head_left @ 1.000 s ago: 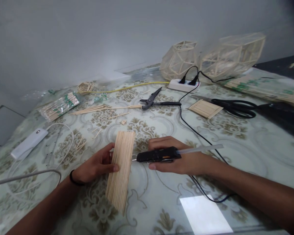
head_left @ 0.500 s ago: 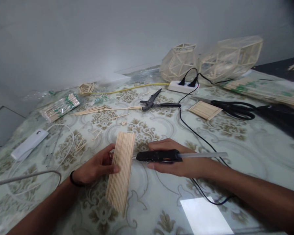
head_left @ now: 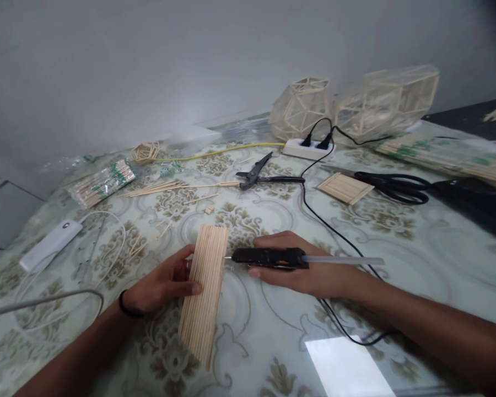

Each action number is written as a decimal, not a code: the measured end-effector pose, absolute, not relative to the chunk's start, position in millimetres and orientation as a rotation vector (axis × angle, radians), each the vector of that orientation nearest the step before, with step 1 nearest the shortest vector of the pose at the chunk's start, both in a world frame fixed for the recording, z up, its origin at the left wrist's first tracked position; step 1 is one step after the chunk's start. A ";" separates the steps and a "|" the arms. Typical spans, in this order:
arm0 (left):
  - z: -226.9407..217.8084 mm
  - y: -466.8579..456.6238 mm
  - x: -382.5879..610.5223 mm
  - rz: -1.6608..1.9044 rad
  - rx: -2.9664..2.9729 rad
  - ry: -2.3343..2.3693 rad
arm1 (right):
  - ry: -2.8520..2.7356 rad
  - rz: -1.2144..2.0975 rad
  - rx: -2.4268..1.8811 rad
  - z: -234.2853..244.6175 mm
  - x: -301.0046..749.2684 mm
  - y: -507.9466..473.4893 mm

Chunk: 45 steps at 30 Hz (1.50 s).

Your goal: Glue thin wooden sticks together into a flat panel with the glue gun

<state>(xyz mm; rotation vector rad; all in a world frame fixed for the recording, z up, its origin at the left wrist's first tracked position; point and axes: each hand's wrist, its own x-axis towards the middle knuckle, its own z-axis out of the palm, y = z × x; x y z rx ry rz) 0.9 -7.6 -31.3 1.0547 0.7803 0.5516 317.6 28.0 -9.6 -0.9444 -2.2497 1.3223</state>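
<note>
A flat panel of glued wooden sticks (head_left: 204, 289) lies on the patterned table in front of me. My left hand (head_left: 161, 284) rests on its left edge, thumb pressed on top, holding it down. My right hand (head_left: 291, 267) is closed around a black glue gun (head_left: 268, 257) with a clear glue stick (head_left: 343, 260) poking out of its back. The gun's metal tip points left and touches the panel's right edge near its upper part. A black cord (head_left: 326, 223) runs from the gun to a white power strip (head_left: 306, 148).
Black pliers (head_left: 258, 173), large scissors (head_left: 391, 184) and a small stick square (head_left: 345, 187) lie behind. Two stick-frame polyhedra (head_left: 355, 105) stand by the wall. Packs and loose sticks (head_left: 103, 182) sit at the left, with a white adapter (head_left: 49, 245) and cable.
The glue gun has shifted slightly up along the panel's right edge, its tip staying at that edge. The left hand and panel have stayed put.
</note>
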 end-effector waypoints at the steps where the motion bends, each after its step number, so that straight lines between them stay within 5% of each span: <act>1: -31.8 -7.6 0.4 0.549 1.059 0.785 | -2.242 1.320 -0.955 -9.3 317.6 28.4; 32: -33.3 -9.3 -1.5 0.540 1.079 0.775 | -2.109 1.049 -1.258 -12.4 323.5 42.4; 45: -29.2 2.2 -10.3 0.994 1.070 0.939 | -2.502 0.583 -1.576 -18.3 338.2 72.6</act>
